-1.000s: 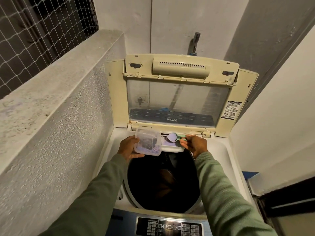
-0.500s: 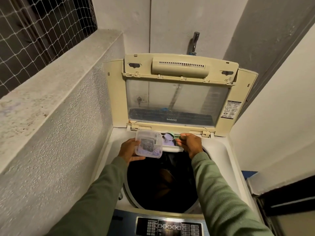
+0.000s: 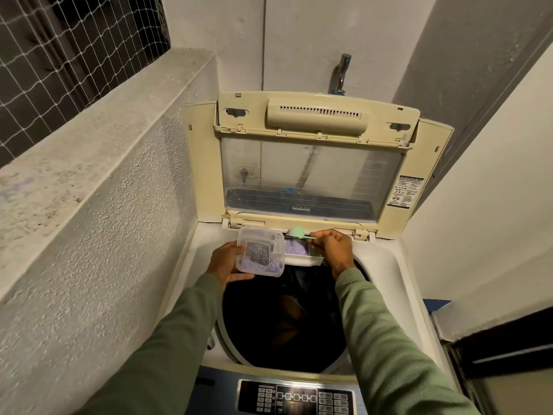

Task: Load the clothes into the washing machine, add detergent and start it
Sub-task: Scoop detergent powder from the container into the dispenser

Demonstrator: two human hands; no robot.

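Our right hand (image 3: 332, 250) pinches the scoop (image 3: 296, 232) by its handle. The scoop lies along 9 to 3 o'clock, bowl toward 9, over the drawer (image 3: 302, 260) at the drum's (image 3: 284, 324) 12 o'clock. A second ago the bowl faced up, full; now we see its green back. Our left hand (image 3: 224, 262) grips the box (image 3: 260, 253) at the drawer's 9 o'clock.

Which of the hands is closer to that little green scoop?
Right. The right hand pinches the green scoop by its handle; the left hand is off to its left, holding the clear box.

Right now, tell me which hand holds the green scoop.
The right hand pinches the green scoop by its handle; the left hand grips the clear detergent tub.
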